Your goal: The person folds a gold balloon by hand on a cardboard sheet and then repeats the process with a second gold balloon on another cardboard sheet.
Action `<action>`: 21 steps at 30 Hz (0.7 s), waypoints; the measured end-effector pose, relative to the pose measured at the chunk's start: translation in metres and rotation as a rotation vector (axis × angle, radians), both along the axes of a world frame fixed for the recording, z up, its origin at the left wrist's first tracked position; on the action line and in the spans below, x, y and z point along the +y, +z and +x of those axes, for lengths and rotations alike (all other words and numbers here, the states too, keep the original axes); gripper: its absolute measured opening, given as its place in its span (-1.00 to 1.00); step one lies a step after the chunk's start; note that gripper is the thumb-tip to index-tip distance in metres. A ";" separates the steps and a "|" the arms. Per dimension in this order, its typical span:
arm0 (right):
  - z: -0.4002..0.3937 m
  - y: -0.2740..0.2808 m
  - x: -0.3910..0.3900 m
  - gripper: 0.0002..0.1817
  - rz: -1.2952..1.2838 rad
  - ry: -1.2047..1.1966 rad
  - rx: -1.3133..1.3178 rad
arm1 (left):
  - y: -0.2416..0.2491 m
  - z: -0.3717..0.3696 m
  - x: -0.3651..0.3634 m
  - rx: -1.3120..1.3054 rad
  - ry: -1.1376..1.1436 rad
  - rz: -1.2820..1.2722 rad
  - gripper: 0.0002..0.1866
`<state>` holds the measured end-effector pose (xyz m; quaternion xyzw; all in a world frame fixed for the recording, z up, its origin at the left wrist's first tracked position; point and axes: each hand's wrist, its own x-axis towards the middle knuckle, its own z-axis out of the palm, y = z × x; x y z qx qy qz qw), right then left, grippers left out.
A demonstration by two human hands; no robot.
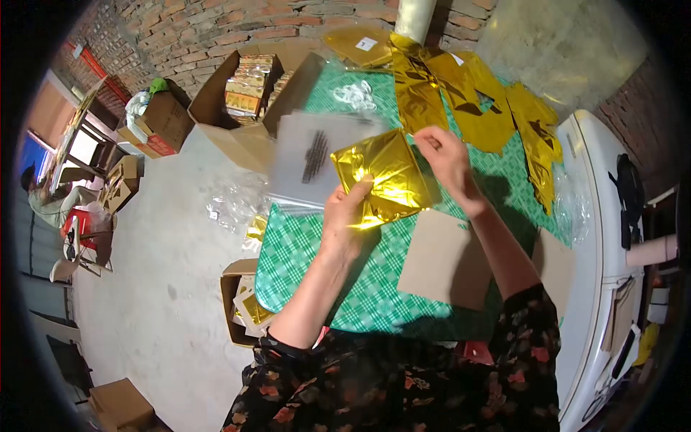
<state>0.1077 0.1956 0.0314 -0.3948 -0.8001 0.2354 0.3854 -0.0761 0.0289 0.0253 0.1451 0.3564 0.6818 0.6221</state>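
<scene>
My left hand (pixel 347 214) is closed on a square of shiny gold foil (pixel 381 176), thumb on top and fingers underneath. The foil is held up, slightly tilted, above the table. My right hand (pixel 443 160) is at the foil's upper right corner, with its fingers pinched together. Whether anything is between those fingertips is too small to tell. Behind the foil lies a stack of clear plastic sheets (pixel 291 155) with a dark patch on it. A square of brown cardboard (pixel 439 255) rests on the table below my right forearm.
Green checked cloth covers the table (pixel 288 252). Gold foil pieces (pixel 461 93) and white string (pixel 354 95) lie at the back. An open carton (pixel 216 137) with printed packs stands left, a smaller box (pixel 229 302) near the front edge. A white appliance (pixel 594 266) borders the right. A person (pixel 47 194) sits far left.
</scene>
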 end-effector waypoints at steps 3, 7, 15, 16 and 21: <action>-0.045 0.000 0.055 -0.84 0.222 0.022 -0.143 | 0.002 -0.003 -0.002 -0.009 0.024 -0.040 -0.67; -0.108 -0.009 0.112 -0.77 0.229 0.038 -0.228 | 0.009 -0.001 -0.003 -0.009 0.033 -0.082 -0.67; -0.197 -0.027 0.134 -0.76 0.342 -0.012 -0.464 | 0.009 -0.005 -0.004 -0.063 0.079 -0.139 -0.68; -0.204 -0.031 0.136 -0.79 0.316 -0.025 -0.481 | 0.009 -0.006 -0.004 -0.063 0.081 -0.143 -0.70; -0.184 0.017 0.133 -0.75 -0.349 0.253 0.196 | 0.007 -0.005 -0.004 -0.088 0.100 -0.121 -0.71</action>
